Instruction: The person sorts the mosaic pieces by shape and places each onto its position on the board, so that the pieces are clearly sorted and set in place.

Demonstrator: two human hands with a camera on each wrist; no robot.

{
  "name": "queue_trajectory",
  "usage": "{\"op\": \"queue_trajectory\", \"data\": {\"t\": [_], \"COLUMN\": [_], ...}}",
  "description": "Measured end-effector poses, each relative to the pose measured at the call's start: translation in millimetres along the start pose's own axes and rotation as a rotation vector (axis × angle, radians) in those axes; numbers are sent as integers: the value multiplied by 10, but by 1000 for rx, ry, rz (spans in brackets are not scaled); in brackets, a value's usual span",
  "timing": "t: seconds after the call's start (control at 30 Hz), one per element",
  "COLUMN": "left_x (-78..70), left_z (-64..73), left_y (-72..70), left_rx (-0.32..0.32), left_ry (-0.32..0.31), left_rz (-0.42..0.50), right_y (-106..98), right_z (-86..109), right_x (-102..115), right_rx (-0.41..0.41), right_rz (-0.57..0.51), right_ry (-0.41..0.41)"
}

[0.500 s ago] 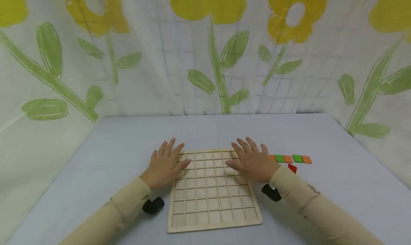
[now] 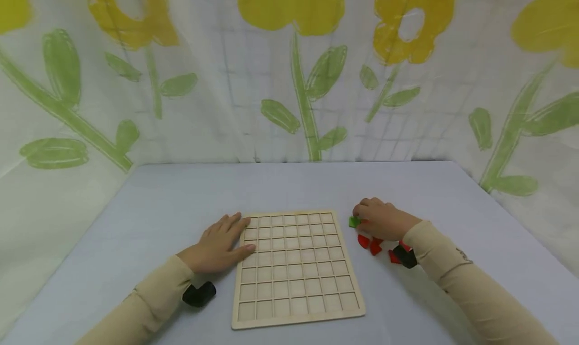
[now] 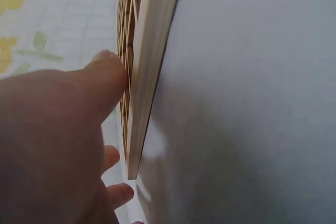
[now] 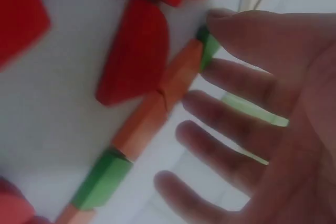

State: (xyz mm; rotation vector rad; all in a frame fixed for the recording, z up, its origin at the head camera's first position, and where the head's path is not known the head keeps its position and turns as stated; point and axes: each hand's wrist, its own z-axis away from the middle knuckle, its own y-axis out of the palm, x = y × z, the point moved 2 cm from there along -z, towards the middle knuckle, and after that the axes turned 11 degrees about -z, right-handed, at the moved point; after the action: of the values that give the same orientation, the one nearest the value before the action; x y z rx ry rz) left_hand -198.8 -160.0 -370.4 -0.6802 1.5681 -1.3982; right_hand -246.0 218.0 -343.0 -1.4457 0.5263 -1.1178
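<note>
A square wooden grid board (image 2: 294,320) lies flat in front of me. My left hand (image 2: 217,247) rests on its left edge, fingers spread and thumb over the frame; the left wrist view shows this thumb (image 3: 105,74) against the side of the board (image 3: 144,66). To the right of the board, my right hand (image 2: 382,220) is bent over a small green tile (image 2: 353,222). Thumb and index finger pinch that green tile (image 4: 210,45) in the right wrist view. It stands at the end of a row with orange tiles (image 4: 139,127) and another green tile (image 4: 104,179).
Several red pieces (image 2: 376,247) with curved and straight edges lie near the right wrist, partly hidden by it. A pale cloth covers the table (image 2: 181,189), and a flower-printed curtain (image 2: 203,108) hangs behind it.
My right hand has left the board's upper right corner, moved right and closed its fingers at the green tile. The left hand has slid slightly left and down. More red pieces show.
</note>
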Motion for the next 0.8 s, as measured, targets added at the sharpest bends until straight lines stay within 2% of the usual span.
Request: {"op": "queue_trajectory", "data": {"t": [0.17,0.3,0.4,0.6,0.7,0.8], "left_x": [55,49,41,53,61,62], "left_z": [44,3,-39,-38,-25,-13], "left_y": [-8,-13,-33,-43,-28,-9], "left_rx": [33,36,41,45,40,27], "left_ry": [-9,6,8,3,1,-4], "left_rz": [-43,-34,-25,-21,-13,-13], "right_y": [85,41,-29,-62,-33,21], "right_z": [-42,-19,-24,-148,-261,-390], "right_x": [9,29,92,434,669,885], "right_rx": [-27,-21,-26,-29,10,61], "right_rz": [37,58,72,28,-4,-27], "right_ry": [-66,-33,-44,-187,-233,-247]}}
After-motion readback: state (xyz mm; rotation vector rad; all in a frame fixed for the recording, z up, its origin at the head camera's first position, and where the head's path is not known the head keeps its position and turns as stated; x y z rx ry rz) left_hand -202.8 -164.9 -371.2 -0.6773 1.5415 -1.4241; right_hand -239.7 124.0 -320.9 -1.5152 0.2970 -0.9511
